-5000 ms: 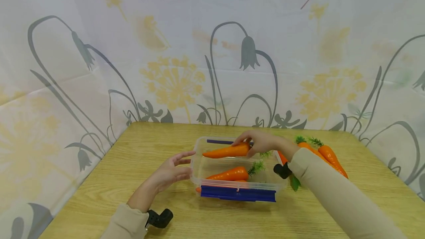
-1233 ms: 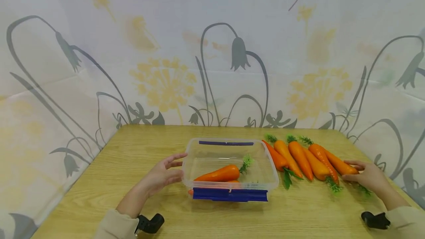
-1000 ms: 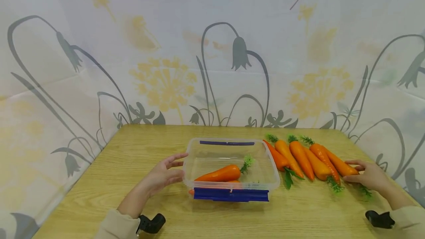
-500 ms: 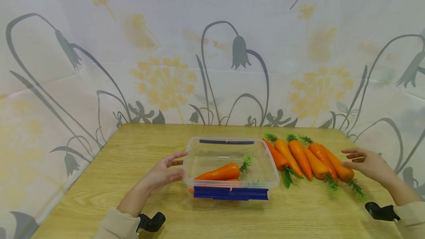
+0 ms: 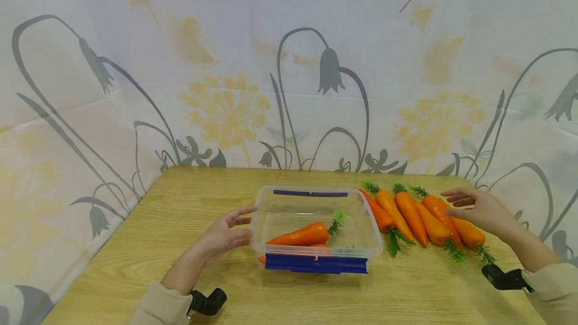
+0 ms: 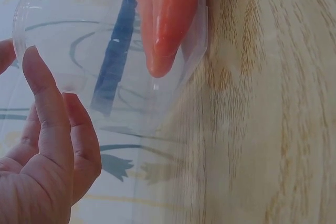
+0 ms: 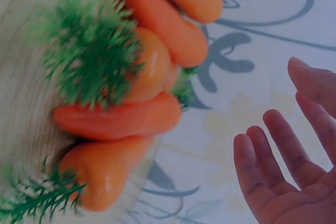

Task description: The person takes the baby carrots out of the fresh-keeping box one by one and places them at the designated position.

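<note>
A clear plastic box (image 5: 378, 229) with blue latches stands lidless on the table. Inside, toward its front, lies an orange carrot (image 5: 302, 234) with green leaves; part of another carrot shows beneath it. My left hand (image 5: 221, 237) is at the box's left side, fingertips right at the rim, as the left wrist view confirms. To the right of the box lies a row of several carrots. Over the right end of that row, my right hand (image 5: 485, 214) holds nothing, its fingers spread and pointing left. Below its fingers is the rightmost carrot (image 5: 469, 233), partly hidden by the hand.
A wooden table (image 5: 203, 189) carries everything, with a flower-printed cloth (image 5: 235, 54) hanging behind and beside it. The row's leftmost carrot (image 5: 383, 218) lies close against the box's right wall, its green leaves (image 5: 394, 242) toward the front.
Five seconds ago my right hand held a carrot over the box. About a second ago it was on the rightmost carrot; it has let go, risen and moved left. My left hand stays at the box.
</note>
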Tool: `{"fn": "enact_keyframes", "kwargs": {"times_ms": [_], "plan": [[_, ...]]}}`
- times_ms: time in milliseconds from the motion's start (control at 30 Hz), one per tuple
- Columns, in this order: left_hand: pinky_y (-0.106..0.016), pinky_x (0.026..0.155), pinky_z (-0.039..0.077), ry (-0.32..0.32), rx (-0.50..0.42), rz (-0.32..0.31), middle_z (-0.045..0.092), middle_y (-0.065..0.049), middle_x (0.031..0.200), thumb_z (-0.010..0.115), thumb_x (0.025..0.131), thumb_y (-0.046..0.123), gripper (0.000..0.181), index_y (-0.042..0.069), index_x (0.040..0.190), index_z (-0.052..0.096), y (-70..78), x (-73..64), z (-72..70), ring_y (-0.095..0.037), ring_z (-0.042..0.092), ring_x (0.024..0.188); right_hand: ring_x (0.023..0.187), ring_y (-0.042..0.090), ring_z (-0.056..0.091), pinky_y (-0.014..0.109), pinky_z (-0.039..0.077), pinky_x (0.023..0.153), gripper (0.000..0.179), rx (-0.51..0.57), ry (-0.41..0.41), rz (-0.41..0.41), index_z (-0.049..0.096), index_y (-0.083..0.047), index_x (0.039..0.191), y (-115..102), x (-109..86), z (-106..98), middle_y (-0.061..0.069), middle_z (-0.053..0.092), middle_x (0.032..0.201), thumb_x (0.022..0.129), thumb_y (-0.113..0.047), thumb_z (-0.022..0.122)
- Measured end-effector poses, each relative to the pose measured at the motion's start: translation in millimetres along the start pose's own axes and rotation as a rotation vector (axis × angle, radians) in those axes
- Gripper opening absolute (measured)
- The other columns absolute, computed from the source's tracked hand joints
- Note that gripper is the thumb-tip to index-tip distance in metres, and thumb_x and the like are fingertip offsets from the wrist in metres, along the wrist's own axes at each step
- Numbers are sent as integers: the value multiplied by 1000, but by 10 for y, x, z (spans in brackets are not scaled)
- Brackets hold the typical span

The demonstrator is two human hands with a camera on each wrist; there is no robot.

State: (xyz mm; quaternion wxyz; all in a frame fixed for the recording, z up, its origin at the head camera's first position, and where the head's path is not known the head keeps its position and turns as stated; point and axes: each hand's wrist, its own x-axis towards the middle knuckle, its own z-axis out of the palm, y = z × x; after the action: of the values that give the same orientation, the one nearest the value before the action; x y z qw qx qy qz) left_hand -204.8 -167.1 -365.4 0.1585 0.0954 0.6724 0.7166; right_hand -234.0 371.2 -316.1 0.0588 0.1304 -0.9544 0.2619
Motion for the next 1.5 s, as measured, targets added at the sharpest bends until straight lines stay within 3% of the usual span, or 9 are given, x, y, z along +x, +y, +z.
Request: {"fn": "enact_keyframes", "kwargs": {"times_ms": [133, 267, 400, 533, 833, 1000, 1233, 1500], "plan": [[-31, 84, 49, 2, -4, -3, 18, -27, 142, 56, 89, -3, 61, 3, 145, 31, 4, -6, -2, -38, 39, 120, 99, 41, 55, 41, 52, 72, 48, 23, -7, -32, 54, 3, 124, -123, 87, 63, 26, 56, 113, 87, -24, 68], [-31, 84, 49, 3, 0, -4, 19, -27, 142, 57, 89, -2, 61, 4, 145, 32, 0, -7, -11, -37, 40, 119, 98, 43, 55, 47, 51, 72, 43, 38, -3, -91, 56, 2, 121, -252, 168, 117, 23, 58, 110, 86, -20, 69], [-31, 84, 49, 3, 3, -3, 20, -26, 142, 57, 89, -2, 61, 4, 144, 33, -15, 4, -9, -38, 38, 121, 97, 42, 56, 38, 53, 69, 39, 35, 26, -140, 59, 0, 118, -367, 219, 138, 21, 60, 110, 85, -19, 69], [-31, 85, 49, 2, 9, 6, 20, -26, 142, 58, 89, -1, 61, 4, 144, 33, -22, 7, 2, -38, 35, 123, 98, 40, 56, 33, 52, 68, 41, 57, 23, -119, 58, -1, 119, -465, 265, 153, 21, 60, 112, 86, -22, 69], [-31, 85, 49, 4, -2, 0, 19, -28, 142, 57, 89, -2, 61, 2, 144, 31, 2, -9, 13, -39, 38, 121, 102, 41, 54, 45, 51, 76, 44, 97, -16, -96, 56, -1, 123, -628, 385, 210, 22, 57, 114, 86, -23, 68], [-31, 85, 49, -3, 12, 9, 21, -27, 141, 57, 89, -1, 60, 2, 144, 31, 7, -10, 13, -40, 37, 121, 103, 40, 54, 46, 50, 77, 47, 116, -29, -91, 56, -1, 123, -712, 439, 226, 21, 57, 114, 86, -28, 68], [-31, 85, 49, -11, 5, 6, 20, -27, 141, 57, 89, -1, 60, 2, 144, 31, 9, -11, 14, -40, 38, 121, 101, 39, 56, 43, 52, 77, 42, 183, -37, -128, 57, -1, 121, -831, 517, 255, 22, 57, 115, 86, -20, 68], [-31, 84, 50, -8, -3, 0, 21, -27, 140, 57, 89, -2, 60, 2, 144, 32, 26, -20, 16, -37, 43, 116, 100, 38, 56, 42, 52, 77, 40, 177, -66, -175, 57, 0, 121, -966, 609, 321, 20, 58, 113, 87, -17, 68]]}}
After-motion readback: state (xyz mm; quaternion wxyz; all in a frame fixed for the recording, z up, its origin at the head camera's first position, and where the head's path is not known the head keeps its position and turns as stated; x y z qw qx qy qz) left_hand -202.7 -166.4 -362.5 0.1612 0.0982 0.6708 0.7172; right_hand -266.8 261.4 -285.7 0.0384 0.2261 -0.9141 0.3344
